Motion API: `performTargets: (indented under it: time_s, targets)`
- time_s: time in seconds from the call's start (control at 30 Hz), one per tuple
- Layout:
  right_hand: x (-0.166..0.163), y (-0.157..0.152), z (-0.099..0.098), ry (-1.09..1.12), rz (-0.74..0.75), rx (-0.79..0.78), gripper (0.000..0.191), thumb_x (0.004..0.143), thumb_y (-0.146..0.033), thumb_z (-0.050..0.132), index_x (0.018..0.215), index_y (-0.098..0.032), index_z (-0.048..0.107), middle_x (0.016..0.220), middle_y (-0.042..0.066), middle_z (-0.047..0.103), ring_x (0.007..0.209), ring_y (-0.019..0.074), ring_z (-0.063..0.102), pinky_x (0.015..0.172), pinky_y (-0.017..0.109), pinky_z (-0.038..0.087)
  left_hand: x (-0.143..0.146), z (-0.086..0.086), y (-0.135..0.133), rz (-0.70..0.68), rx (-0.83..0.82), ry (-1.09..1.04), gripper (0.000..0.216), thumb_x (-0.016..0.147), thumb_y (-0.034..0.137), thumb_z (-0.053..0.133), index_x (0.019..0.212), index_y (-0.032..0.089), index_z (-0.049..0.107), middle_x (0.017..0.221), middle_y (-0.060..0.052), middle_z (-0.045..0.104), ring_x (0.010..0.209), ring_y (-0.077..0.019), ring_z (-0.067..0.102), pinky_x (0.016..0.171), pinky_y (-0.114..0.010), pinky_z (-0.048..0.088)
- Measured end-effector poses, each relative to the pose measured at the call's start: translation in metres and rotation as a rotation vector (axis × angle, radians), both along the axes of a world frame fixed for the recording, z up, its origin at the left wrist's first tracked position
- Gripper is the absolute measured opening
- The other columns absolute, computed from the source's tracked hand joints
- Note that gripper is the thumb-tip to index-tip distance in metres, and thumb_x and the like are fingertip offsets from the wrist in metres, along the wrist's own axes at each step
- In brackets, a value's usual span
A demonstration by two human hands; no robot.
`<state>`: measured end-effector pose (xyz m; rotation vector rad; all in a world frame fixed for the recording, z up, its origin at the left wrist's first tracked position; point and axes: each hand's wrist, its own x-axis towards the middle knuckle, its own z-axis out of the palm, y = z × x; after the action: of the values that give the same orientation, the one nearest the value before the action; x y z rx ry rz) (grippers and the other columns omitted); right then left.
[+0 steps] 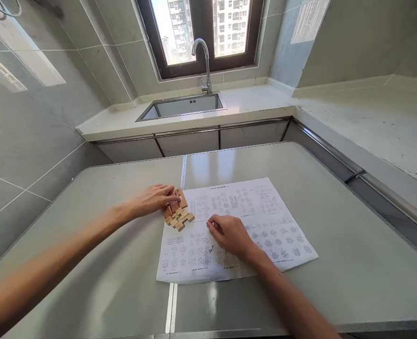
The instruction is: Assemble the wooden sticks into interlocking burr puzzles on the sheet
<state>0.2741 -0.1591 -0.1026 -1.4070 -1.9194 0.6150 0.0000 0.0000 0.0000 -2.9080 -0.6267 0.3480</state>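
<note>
A printed instruction sheet (265,221) is lying flat on a grey table (335,263). The right hand (231,235) is resting on the sheet, fingers curled loosely downward, gripping nothing visible. Just beyond, the left hand (151,198) is lying flat, fingertips touching a cluster of small wooden puzzle blocks (178,214) at the sheet's upper left corner. Farther back, a steel sink (183,106) and tap (203,61) are sitting beneath a window (201,28).

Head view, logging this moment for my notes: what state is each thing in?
Wooden puzzle: partly assembled, lying on the sheet's left edge.
Sheet: unfolded, flat on the table.
Left hand: fingers on the puzzle.
Right hand: curled, resting on the sheet.
Faucet: no water visible.
Sink: looks empty.
</note>
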Motion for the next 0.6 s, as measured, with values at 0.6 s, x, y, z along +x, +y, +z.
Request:
performTargets:
  time_s: [0.6]
  targets:
    - [0.001,-0.001,0.0,0.026,0.005,-0.02,0.021,0.104,-0.024,0.054,0.087,-0.022,0.067,0.067,-0.002,0.065,0.062,0.0158,0.057,0.062,0.026,0.034,0.021,-0.003,0.048,0.16,-0.12,0.066,0.025,0.09,0.043,0.068,0.106,0.026,0.076,0.098,-0.004,0.069,0.08,-0.0205,0.067,0.065,-0.027,0.04]
